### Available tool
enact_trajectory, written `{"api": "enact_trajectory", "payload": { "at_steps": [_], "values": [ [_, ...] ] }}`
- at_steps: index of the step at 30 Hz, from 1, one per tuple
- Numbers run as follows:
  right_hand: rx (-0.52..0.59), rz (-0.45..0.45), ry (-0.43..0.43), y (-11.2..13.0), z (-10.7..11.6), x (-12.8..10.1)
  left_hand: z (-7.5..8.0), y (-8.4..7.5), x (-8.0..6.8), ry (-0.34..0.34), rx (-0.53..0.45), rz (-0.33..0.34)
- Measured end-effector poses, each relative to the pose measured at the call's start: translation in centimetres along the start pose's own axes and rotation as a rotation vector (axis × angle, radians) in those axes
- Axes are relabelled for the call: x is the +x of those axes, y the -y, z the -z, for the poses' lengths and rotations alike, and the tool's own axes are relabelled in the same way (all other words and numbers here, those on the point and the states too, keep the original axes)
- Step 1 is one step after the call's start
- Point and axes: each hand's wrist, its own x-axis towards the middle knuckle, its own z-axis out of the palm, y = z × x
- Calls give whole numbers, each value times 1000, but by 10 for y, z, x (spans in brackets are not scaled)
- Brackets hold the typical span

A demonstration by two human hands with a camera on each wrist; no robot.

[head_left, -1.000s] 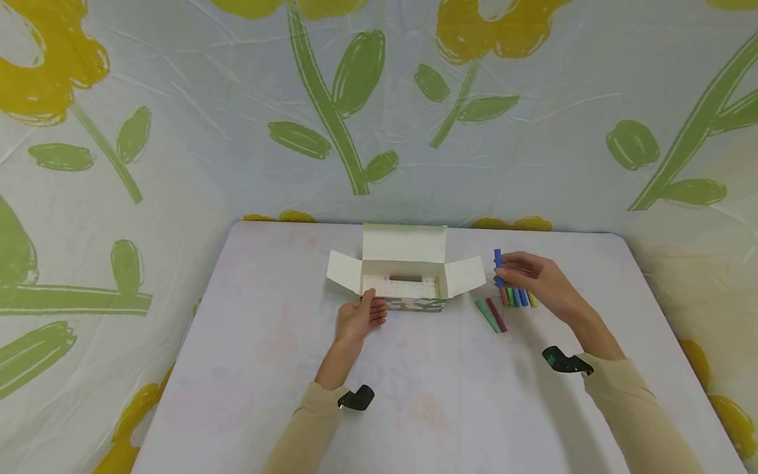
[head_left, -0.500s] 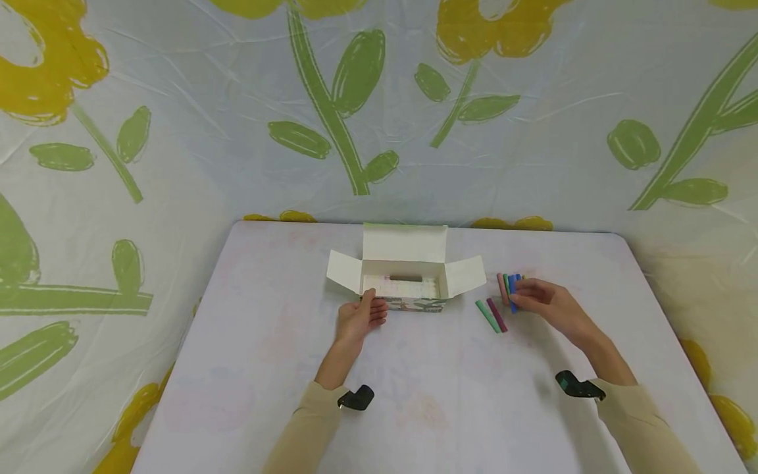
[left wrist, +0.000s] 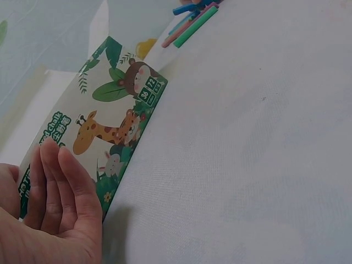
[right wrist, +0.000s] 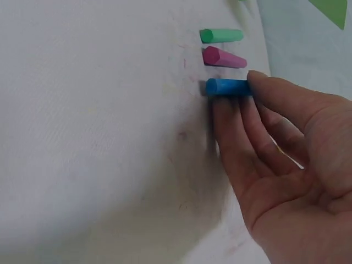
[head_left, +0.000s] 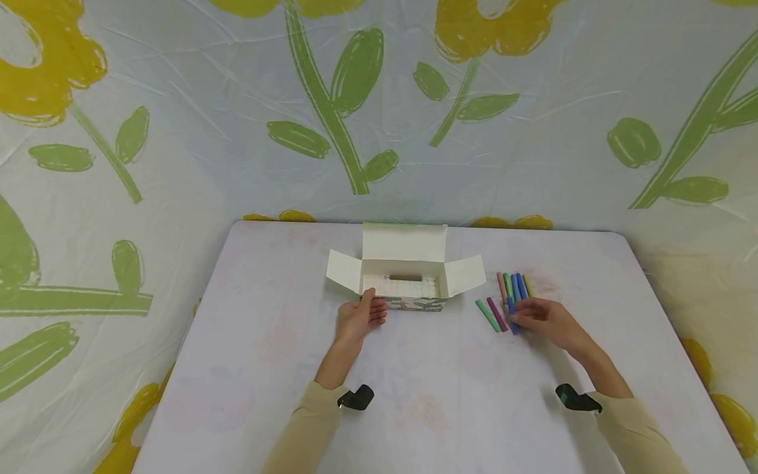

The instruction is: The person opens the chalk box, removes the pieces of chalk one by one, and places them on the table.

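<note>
White table [head_left: 284, 368] fills the lower half of the head view, flower-print sheeting [head_left: 177, 131] hung behind and on both sides; open chalk box [head_left: 405, 280] sits at centre toward the far edge, lid flap up, both side flaps splayed out, animal print on the near face — giraffe and leaves clear in the left wrist view [left wrist: 104, 137]; one brownish stick shows inside the box, the rest of the interior too small to read; left hand [head_left: 358, 319] rests against the box's near left corner, fingers straight and together, flat on the printed face, gripping nothing [left wrist: 55, 203]; right hand [head_left: 547, 322] is down on the table to the right of the box, thumb and fingertips pinching a blue chalk stick [head_left: 512, 316] — right wrist view shows the thumb on top of it and fingers beneath, the stick lying at the table surface [right wrist: 226, 87]; just left of it lie a magenta stick [head_left: 496, 314] and a green stick [head_left: 487, 316], parallel, side by side, apart from the blue one; farther back, a tight row of sticks [head_left: 514, 286] — pink, green, blue, yellow — just beyond the right hand; small black clips at both beige sleeves' cuffs.
</note>
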Motion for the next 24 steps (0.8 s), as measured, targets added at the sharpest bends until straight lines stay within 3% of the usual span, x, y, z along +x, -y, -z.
{"api": "enact_trajectory", "payload": {
  "at_steps": [7, 16, 24],
  "values": [
    [-94, 69, -50, 9, -6, 0, 0, 0, -1, 6, 0, -3],
    [-199, 35, -66, 20, -13, 3, 0, -1, -2, 10, 4, -4],
    [-197, 52, -126, 31, -8, 8, 1, -1, -1, 8, 13, -3]
  ]
}}
